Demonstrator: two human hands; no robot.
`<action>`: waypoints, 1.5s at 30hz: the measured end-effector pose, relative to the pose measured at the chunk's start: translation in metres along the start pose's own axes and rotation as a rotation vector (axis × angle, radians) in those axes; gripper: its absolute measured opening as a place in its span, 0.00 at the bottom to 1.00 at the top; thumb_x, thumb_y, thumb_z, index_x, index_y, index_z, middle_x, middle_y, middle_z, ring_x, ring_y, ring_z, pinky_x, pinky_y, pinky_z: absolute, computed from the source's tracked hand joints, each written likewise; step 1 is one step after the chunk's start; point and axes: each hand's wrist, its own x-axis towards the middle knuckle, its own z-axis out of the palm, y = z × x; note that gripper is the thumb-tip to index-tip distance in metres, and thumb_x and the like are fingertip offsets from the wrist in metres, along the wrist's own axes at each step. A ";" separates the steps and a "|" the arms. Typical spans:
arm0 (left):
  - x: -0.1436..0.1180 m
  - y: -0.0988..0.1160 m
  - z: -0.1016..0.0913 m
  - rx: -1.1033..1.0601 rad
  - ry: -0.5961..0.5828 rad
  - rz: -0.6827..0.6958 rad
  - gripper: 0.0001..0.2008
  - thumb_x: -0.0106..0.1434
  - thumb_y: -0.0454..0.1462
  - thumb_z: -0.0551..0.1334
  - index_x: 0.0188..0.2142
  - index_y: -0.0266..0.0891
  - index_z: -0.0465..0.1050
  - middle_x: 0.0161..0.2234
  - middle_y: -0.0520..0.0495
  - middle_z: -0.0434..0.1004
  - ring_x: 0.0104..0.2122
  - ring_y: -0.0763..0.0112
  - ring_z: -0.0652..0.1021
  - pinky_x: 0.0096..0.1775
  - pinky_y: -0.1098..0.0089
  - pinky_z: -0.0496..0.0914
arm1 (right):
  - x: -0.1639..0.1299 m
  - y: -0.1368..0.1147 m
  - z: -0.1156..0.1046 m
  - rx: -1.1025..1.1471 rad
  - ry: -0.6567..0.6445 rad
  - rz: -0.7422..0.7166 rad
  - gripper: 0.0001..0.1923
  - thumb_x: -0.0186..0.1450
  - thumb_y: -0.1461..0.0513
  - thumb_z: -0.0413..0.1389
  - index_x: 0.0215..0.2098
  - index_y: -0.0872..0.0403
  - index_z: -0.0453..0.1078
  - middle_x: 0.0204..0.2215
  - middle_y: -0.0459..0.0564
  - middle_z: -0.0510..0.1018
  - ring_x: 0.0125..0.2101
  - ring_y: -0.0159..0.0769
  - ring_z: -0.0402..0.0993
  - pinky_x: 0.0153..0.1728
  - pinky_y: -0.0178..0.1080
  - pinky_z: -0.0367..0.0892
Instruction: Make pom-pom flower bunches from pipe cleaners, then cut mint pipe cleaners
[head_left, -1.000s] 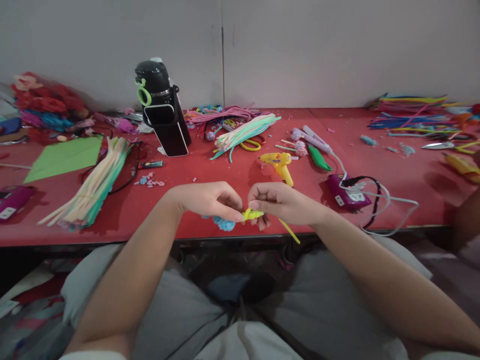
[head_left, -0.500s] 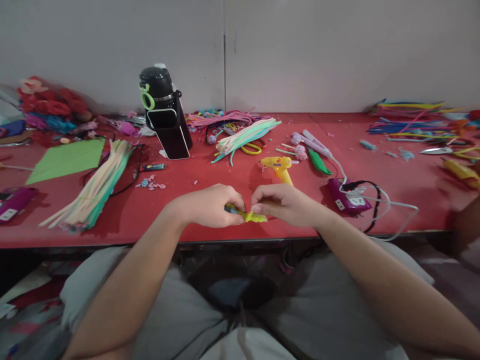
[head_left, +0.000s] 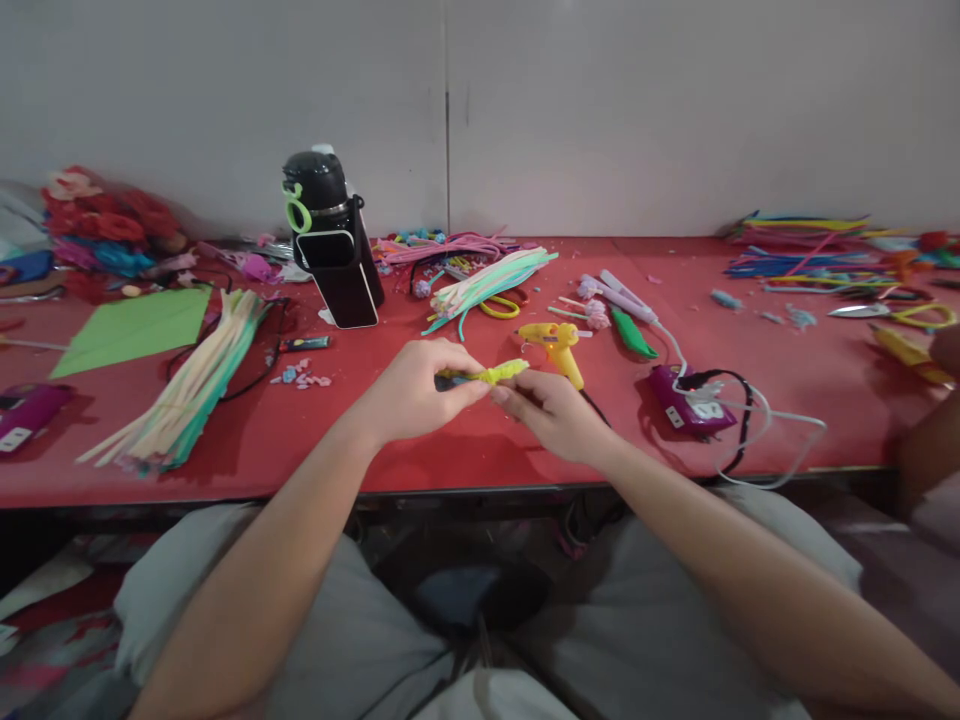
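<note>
My left hand (head_left: 424, 390) is closed round a bluish-dark rod, most of it hidden by the fingers. A fuzzy yellow pipe cleaner (head_left: 506, 372) is wound at the rod's right end and sticks out beyond my left fingertips. My right hand (head_left: 551, 408) pinches at the underside of the yellow pipe cleaner, its fingertips close to those of my left hand. Both hands are just above the red table (head_left: 442, 455). Just beyond my right hand lies a yellow glue gun (head_left: 559, 350).
Bundles of pale and green pipe cleaners lie at left (head_left: 199, 380) and at the back (head_left: 491, 285). A black bottle (head_left: 322, 200) with a phone-like pouch stands at back left. At right are a purple power strip (head_left: 686, 402) with cables and scissors (head_left: 922, 316). Another person's arm (head_left: 930, 430) shows at the right edge.
Both hands have risen slightly and turned, so the yellow pipe cleaner now points up and to the right. My right hand has shifted from over it to below it.
</note>
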 end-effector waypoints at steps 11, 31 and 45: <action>0.001 0.002 0.008 0.599 -0.103 -0.017 0.12 0.64 0.32 0.58 0.31 0.39 0.82 0.31 0.43 0.81 0.36 0.60 0.76 0.43 0.58 0.65 | -0.009 -0.003 0.010 -0.532 -0.051 -0.013 0.11 0.70 0.65 0.49 0.42 0.58 0.74 0.38 0.57 0.83 0.35 0.40 0.77 0.35 0.37 0.63; -0.002 -0.004 0.002 0.267 -0.027 0.236 0.09 0.68 0.36 0.61 0.41 0.42 0.82 0.35 0.48 0.81 0.37 0.67 0.76 0.46 0.64 0.66 | 0.005 0.012 -0.026 -0.151 -0.109 -0.059 0.11 0.70 0.59 0.53 0.34 0.55 0.73 0.28 0.48 0.77 0.29 0.33 0.70 0.33 0.36 0.64; -0.003 -0.011 0.024 0.734 -0.103 0.102 0.11 0.65 0.32 0.59 0.33 0.39 0.82 0.32 0.44 0.79 0.38 0.59 0.75 0.47 0.56 0.64 | -0.004 -0.004 -0.004 -0.778 -0.185 -0.102 0.13 0.72 0.62 0.51 0.39 0.56 0.77 0.37 0.55 0.84 0.36 0.41 0.78 0.34 0.38 0.62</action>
